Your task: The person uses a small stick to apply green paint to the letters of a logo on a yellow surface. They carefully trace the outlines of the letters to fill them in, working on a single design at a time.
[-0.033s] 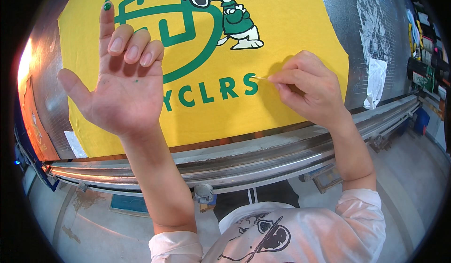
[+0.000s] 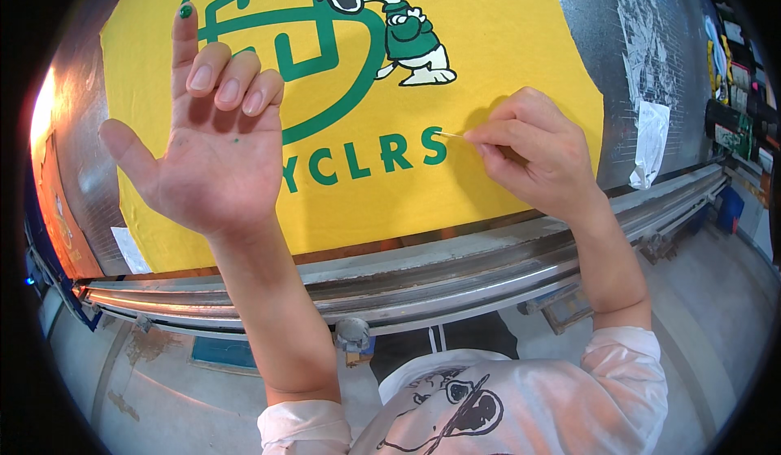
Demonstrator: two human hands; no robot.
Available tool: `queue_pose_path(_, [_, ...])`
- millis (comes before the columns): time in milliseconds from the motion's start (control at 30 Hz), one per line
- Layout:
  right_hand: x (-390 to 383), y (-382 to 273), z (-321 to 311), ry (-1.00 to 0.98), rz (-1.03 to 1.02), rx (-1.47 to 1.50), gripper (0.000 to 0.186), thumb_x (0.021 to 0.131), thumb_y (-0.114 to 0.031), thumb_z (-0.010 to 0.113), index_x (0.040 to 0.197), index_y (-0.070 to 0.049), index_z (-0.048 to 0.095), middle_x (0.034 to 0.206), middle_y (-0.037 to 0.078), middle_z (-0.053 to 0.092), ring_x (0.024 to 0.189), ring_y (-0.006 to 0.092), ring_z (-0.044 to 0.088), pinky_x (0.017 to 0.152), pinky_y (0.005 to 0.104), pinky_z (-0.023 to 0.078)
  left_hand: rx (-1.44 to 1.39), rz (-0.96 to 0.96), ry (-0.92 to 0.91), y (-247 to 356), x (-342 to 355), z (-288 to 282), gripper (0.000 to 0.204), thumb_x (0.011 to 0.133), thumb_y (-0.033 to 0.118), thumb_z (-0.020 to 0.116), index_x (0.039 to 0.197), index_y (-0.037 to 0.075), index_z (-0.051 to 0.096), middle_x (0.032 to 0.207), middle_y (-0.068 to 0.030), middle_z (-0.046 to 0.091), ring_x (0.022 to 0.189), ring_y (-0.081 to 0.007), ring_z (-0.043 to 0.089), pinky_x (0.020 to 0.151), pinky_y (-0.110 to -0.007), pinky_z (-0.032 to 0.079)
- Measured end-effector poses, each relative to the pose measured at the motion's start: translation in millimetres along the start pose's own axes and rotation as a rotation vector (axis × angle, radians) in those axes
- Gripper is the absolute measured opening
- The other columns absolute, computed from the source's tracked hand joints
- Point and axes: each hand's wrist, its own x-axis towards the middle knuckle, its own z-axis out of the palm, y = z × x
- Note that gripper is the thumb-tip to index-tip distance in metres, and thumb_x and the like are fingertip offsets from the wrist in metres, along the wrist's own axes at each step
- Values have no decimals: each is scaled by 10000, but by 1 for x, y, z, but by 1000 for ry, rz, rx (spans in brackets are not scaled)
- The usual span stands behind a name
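A piece of yellow fabric point(image 2: 512, 40) lies flat, printed with a large green emblem point(image 2: 309, 121), a cartoon dog point(image 2: 411, 42) in a green top and a row of green letters point(image 2: 397, 152). My right hand point(image 2: 541, 150) is closed in a pinch on a thin, pale needle-like stick point(image 2: 451, 134). The stick's tip meets the last letter on the right. Palm up, my left hand point(image 2: 220, 150) hovers over the fabric's left part, index finger stretched out and the others half curled. A wet dab of green paint point(image 2: 185, 12) sits on that index fingertip.
Under the fabric is a grey, scuffed board point(image 2: 598, 65). A metal rail point(image 2: 407, 280) runs along its near edge. White crumpled tape point(image 2: 651, 142) sticks to the right side, and another white piece point(image 2: 130, 249) lies at the left. Dark containers point(image 2: 732, 121) stand far right.
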Motion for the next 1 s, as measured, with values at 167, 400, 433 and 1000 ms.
queue_pose_path(167, [3,2,-1,1,-7,1,204,766,55,779,938,-51,754,852,55,647,798,241,641,698,357,520,5,2,-17,0,2,-2,940,1058,746,313,1554,-48,400,922,-60,482,814,-205,424,781,-365,378])
queue_pose_path(400, [4,3,-1,8,-10,3,198,763,62,784,926,-45,750,845,56,645,794,239,640,684,353,518,17,5,-25,0,3,-4,954,1055,765,269,1550,-40,404,917,-60,485,809,-202,431,780,-362,383])
queue_pose_path(433, [3,3,-1,8,-10,3,199,763,63,785,927,-44,750,845,57,645,793,239,640,682,353,518,16,4,-25,0,2,-4,955,1054,766,266,1549,-39,404,917,-60,485,809,-202,432,780,-361,383])
queue_pose_path(1000, [2,3,-1,25,16,-17,195,778,61,786,940,-41,756,872,65,638,805,229,646,668,336,525,26,15,-23,1,3,-3,926,1064,744,270,1534,-40,415,915,-61,485,810,-202,438,781,-362,382])
